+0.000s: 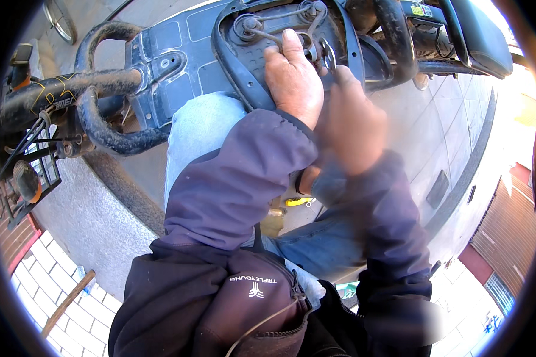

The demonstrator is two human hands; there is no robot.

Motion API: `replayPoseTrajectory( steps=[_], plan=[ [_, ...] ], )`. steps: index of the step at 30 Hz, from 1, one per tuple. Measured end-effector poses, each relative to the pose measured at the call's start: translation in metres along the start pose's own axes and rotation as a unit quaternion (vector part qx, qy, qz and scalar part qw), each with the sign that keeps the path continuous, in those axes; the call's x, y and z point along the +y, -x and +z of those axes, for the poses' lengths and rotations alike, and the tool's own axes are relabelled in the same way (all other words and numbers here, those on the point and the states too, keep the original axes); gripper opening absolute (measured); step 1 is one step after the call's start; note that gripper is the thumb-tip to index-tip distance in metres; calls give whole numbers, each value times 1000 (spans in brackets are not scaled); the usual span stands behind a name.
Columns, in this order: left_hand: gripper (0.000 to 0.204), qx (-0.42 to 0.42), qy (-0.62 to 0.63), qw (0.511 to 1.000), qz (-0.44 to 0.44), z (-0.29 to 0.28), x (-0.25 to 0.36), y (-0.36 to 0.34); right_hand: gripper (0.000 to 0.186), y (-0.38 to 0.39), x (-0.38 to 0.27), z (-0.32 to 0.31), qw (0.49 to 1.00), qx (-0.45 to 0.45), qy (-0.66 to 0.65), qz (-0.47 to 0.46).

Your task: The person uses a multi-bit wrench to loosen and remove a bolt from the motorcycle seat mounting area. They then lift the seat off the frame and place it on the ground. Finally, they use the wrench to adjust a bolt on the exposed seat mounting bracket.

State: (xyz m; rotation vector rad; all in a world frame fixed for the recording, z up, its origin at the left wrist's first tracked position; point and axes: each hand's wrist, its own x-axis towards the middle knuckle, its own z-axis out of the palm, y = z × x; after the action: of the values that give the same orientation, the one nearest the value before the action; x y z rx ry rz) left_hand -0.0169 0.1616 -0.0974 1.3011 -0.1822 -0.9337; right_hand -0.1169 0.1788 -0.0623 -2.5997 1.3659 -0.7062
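The dark plastic footboard [187,44] of a scooter-like vehicle lies across the top of the view, with a raised-rim recess [232,65] in it. My left hand [295,80] reaches into this recess, thumb forward and fingers curled, beside a round metal part [307,43]. Whatever its fingers grip is hidden beneath the hand. My right hand [357,125], smeared by motion, is closed round a metal tool that looks like pliers [329,56]. Their jaws are at the round part; the handles are hidden in my fist. Looped cables [274,18] run round two bolt heads farther back.
Thick black tube guards [110,140] stick out at the left, and a dark seat [485,35] stands at the upper right. Between my knees, a yellow-handled tool [298,202] lies on the ground. A low kerb [101,208] and a wooden stick [68,303] are at the left.
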Motion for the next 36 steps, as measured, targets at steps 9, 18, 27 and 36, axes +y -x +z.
replayPoseTrajectory(
  steps=[9, 18, 27, 36],
  plan=[
    [41, 7, 27, 1000, -3, 1, 2, 1, 19, -27, -1, -30, 990, 139, 19, 2],
    [50, -11, -20, 999, 24, 0, -4, 0, 19, -47, 7, -56, 969, -66, -187, 146],
    [45, 2, 3, 1000, 23, 2, -5, 0, 17, -87, 8, -62, 982, -160, -104, 11],
    [43, 4, 16, 1000, 18, 3, -2, 3, 18, -148, -72, -75, 941, -320, 49, 99]
  ],
)
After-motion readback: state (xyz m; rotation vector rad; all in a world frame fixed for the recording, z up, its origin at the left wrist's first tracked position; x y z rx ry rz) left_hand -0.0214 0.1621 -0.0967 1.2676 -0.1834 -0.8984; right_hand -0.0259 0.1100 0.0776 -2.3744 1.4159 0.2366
